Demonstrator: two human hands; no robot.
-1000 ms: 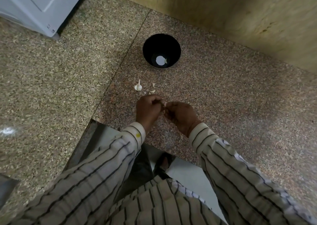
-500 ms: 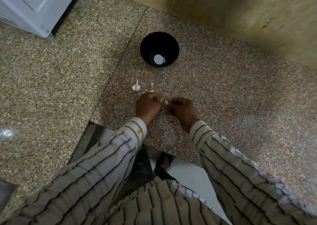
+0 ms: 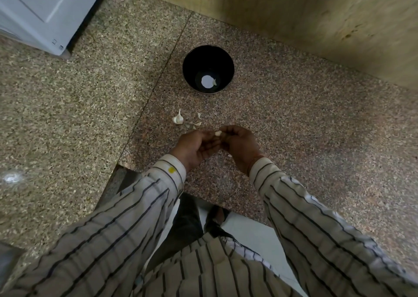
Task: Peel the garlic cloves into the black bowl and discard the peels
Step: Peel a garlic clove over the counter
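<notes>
The black bowl (image 3: 192, 70) stands on the reddish granite counter, with one pale peeled clove (image 3: 214, 82) lying at its bottom beside a bright round reflection. In front of the bowl my two hands meet over the counter. My right hand (image 3: 241, 141) pinches a small white garlic clove (image 3: 218, 133) at its fingertips. My left hand (image 3: 194, 146) is turned partly palm-up, its thumb and fingertips also on that clove. A piece of garlic bulb with a pointed tip (image 3: 178, 119) lies left of my hands, and loose peels (image 3: 197, 123) lie beside it.
A tan wall (image 3: 316, 25) runs behind the bowl. A white appliance (image 3: 45, 9) stands at the far left on the lighter granite. The counter's front edge (image 3: 158, 179) is just below my wrists. A small white scrap (image 3: 229, 155) shows under my right hand.
My hands have shifted slightly right and away from me. My left hand has turned palm-up with its fingers less curled, and the clove now shows more plainly between the fingertips.
</notes>
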